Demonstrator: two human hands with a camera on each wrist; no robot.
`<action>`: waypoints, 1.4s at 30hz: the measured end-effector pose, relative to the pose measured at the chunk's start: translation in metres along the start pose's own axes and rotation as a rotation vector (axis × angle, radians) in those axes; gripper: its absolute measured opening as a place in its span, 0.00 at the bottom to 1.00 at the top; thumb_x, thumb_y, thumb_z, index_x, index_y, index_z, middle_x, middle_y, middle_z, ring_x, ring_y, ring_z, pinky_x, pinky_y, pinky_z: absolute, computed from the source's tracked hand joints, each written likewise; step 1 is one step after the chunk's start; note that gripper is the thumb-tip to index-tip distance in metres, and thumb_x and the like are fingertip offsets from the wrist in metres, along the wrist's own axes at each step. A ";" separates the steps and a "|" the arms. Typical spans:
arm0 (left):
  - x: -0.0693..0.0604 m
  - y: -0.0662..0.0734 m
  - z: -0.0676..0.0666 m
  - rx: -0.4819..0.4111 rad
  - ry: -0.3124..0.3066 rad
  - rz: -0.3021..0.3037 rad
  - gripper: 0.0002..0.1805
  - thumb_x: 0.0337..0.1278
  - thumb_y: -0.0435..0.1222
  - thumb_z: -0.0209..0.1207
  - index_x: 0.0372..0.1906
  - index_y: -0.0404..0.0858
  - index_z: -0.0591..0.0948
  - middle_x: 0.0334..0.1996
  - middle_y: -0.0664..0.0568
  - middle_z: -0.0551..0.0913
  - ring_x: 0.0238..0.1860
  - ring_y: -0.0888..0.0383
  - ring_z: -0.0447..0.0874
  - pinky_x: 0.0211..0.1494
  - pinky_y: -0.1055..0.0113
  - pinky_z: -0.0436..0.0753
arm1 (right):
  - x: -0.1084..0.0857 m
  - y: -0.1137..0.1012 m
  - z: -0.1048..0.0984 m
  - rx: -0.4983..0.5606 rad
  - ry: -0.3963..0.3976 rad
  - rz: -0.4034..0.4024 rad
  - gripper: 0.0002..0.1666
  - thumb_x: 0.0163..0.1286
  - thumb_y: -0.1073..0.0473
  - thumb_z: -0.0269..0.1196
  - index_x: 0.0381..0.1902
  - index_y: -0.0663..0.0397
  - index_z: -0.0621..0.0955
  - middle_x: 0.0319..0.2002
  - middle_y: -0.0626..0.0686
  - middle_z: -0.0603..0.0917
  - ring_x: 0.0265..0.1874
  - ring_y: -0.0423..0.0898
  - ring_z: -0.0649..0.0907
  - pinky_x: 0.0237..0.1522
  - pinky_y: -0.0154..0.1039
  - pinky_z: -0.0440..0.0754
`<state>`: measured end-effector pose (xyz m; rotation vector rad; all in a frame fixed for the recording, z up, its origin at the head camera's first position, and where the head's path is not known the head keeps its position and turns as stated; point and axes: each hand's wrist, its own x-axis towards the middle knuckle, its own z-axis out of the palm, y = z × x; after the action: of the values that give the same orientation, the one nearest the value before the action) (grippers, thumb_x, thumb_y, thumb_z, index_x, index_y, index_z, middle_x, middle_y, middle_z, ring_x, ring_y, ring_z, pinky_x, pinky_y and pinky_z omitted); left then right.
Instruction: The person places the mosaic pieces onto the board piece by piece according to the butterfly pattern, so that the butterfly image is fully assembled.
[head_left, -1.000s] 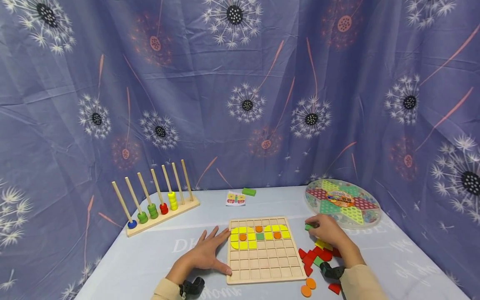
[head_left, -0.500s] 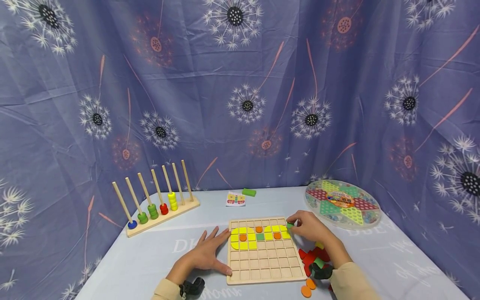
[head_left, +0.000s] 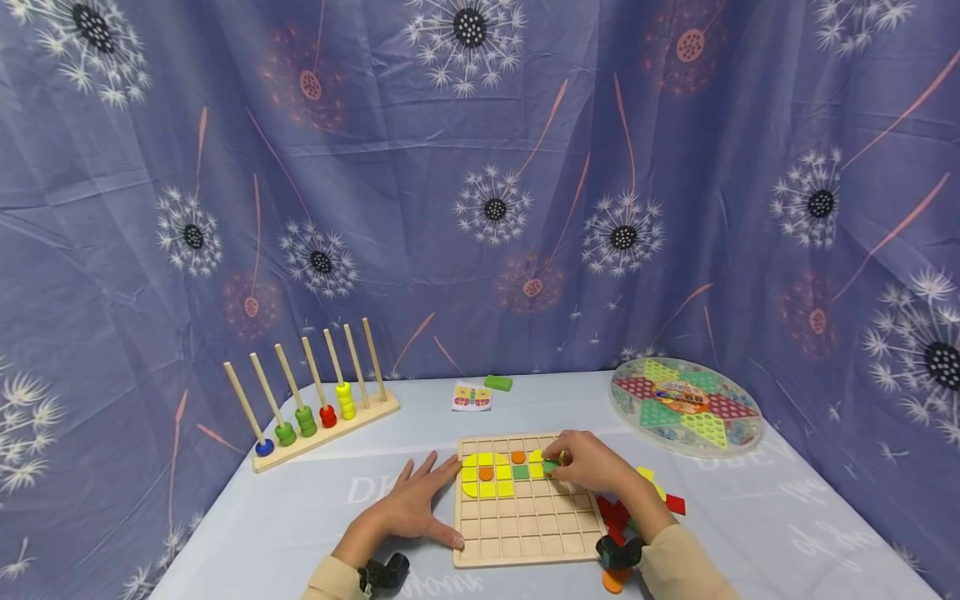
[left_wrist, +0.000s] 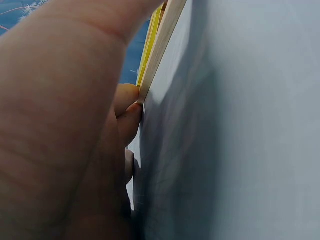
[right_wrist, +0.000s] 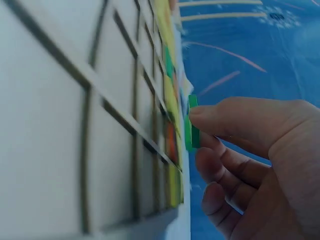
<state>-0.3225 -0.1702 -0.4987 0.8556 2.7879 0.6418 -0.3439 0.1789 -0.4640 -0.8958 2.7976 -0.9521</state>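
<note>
A wooden grid board [head_left: 525,527] lies on the table, its upper rows partly filled with yellow, orange and green tiles. My left hand [head_left: 411,504] rests at the board's left edge, fingers spread, with the thumb near its lower left corner; the left wrist view shows fingertips against the wooden side. Above the board's upper right part, my right hand [head_left: 592,461] pinches a green tile [right_wrist: 193,122] between thumb and fingers. In the right wrist view that tile is held just off the board's surface. The right hand hides some of the yellow tiles beneath it.
Loose red tiles [head_left: 676,504], yellow tiles [head_left: 647,474] and orange discs [head_left: 612,581] lie right of the board. Behind it are a butterfly picture card [head_left: 472,397] and a green block [head_left: 498,382]. A peg bead stand [head_left: 327,433] stands left; a round game board [head_left: 684,408] lies right.
My right hand has carried the green tile leftward from the loose pile to over the board's upper right area. The left hand has stayed at the board's left edge.
</note>
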 end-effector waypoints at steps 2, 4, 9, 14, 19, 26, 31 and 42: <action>0.000 0.000 0.000 0.001 0.001 0.001 0.66 0.27 0.73 0.64 0.76 0.46 0.56 0.75 0.55 0.54 0.74 0.43 0.40 0.69 0.38 0.36 | 0.002 -0.002 0.004 -0.009 -0.015 -0.025 0.17 0.62 0.62 0.67 0.49 0.56 0.84 0.42 0.47 0.81 0.35 0.43 0.78 0.36 0.38 0.79; -0.001 0.001 0.000 0.004 0.002 0.000 0.66 0.27 0.73 0.64 0.76 0.46 0.56 0.75 0.55 0.54 0.74 0.43 0.40 0.69 0.38 0.36 | 0.004 -0.005 0.008 -0.013 -0.027 -0.045 0.16 0.62 0.62 0.67 0.49 0.55 0.85 0.42 0.47 0.81 0.36 0.42 0.79 0.38 0.38 0.80; -0.001 0.001 0.000 0.014 0.000 -0.004 0.66 0.27 0.74 0.64 0.76 0.46 0.56 0.75 0.55 0.54 0.74 0.43 0.40 0.69 0.38 0.36 | 0.009 -0.016 0.018 -0.017 -0.031 -0.071 0.15 0.60 0.62 0.68 0.46 0.53 0.86 0.39 0.44 0.81 0.32 0.39 0.77 0.35 0.36 0.79; -0.001 0.001 0.000 0.006 -0.006 -0.011 0.66 0.28 0.73 0.65 0.76 0.47 0.56 0.75 0.55 0.54 0.74 0.43 0.40 0.69 0.38 0.36 | 0.013 -0.022 0.028 -0.046 -0.041 -0.090 0.13 0.59 0.60 0.69 0.44 0.51 0.87 0.33 0.41 0.79 0.29 0.36 0.76 0.33 0.33 0.78; -0.002 0.000 0.001 0.000 -0.010 -0.014 0.65 0.28 0.72 0.65 0.76 0.47 0.56 0.75 0.55 0.54 0.74 0.43 0.40 0.69 0.38 0.36 | 0.016 -0.027 0.036 -0.052 -0.051 -0.119 0.13 0.59 0.61 0.69 0.43 0.49 0.88 0.33 0.40 0.79 0.29 0.35 0.76 0.33 0.32 0.78; -0.003 -0.001 0.000 0.015 0.001 -0.011 0.66 0.27 0.74 0.64 0.76 0.47 0.56 0.75 0.55 0.53 0.74 0.44 0.40 0.69 0.38 0.36 | 0.018 -0.027 0.036 -0.073 -0.058 -0.146 0.13 0.58 0.61 0.69 0.43 0.47 0.88 0.32 0.39 0.78 0.29 0.34 0.75 0.33 0.31 0.77; -0.003 -0.001 -0.001 0.013 0.005 -0.008 0.66 0.26 0.74 0.64 0.76 0.47 0.56 0.75 0.56 0.53 0.74 0.44 0.40 0.69 0.38 0.36 | 0.015 -0.024 0.025 -0.044 -0.054 -0.110 0.13 0.60 0.60 0.69 0.45 0.47 0.87 0.35 0.40 0.81 0.32 0.37 0.76 0.35 0.34 0.78; -0.002 0.000 -0.001 0.000 0.001 0.009 0.66 0.28 0.73 0.65 0.76 0.47 0.56 0.75 0.55 0.53 0.74 0.44 0.40 0.69 0.38 0.35 | -0.002 -0.001 0.002 0.048 -0.018 -0.026 0.15 0.64 0.60 0.66 0.49 0.52 0.84 0.37 0.45 0.82 0.31 0.40 0.78 0.32 0.36 0.79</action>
<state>-0.3216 -0.1718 -0.4981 0.8680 2.7868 0.6436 -0.3416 0.1785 -0.4656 -0.9317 2.7424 -1.0053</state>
